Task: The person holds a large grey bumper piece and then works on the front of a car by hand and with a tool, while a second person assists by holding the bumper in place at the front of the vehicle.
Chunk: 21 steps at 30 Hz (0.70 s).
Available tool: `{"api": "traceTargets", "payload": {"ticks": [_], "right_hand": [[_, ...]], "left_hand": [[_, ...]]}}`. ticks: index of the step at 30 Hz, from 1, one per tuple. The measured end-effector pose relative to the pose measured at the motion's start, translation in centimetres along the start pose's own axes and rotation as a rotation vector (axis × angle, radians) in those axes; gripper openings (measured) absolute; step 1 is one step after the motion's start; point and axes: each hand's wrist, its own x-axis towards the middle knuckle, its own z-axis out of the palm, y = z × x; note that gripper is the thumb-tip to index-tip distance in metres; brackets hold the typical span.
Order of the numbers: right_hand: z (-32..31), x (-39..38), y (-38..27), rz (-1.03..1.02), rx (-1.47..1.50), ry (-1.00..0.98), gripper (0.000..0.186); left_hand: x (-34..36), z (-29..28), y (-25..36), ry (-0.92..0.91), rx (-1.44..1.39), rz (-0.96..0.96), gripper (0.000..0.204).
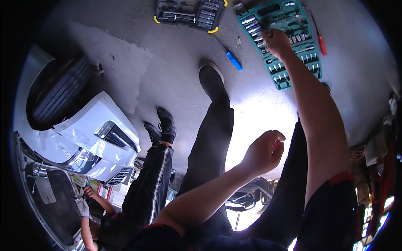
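Note:
My right hand reaches over an open teal socket case at the upper right, fingers closed on or among its pieces; what they grip is hidden. My left hand hangs lower in the middle, fingers curled, with no object visible in it. A screwdriver with a red handle lies beside the case, and one with a blue handle lies to its left. A dark tool case with yellow corners lies open at the top.
A white car front with a tyre and open bumper area fills the left. A co-worker's legs are beside it; their hands, one gloved, are low at the left. My shoe rests on the concrete floor. Clutter lines the right edge.

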Motion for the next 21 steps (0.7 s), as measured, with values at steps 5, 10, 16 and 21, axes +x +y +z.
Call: {"api": "traceTargets", "payload": {"ticks": [5, 10, 16, 21], "right_hand": [[0.3, 0.5, -1.0, 0.053, -0.020, 0.001, 0.037], [-0.4, 0.1, -1.6, 0.005, 0.011, 0.072, 0.035], [-0.7, 0.8, -0.5, 0.030, -0.148, 0.081, 0.034], [-0.6, 0.6, -0.5, 0.017, -0.074, 0.055, 0.031]], "left_hand": [[0.0, 0.1, 0.0, 0.019, -0.001, 0.030, 0.015], [0.1, 0.1, -0.4, 0.031, -0.021, 0.051, 0.015], [0.0, 0.3, -0.1, 0.017, -0.031, 0.048, 0.015], [0.1, 0.1, -0.2, 0.010, -0.026, 0.061, 0.016]]}}
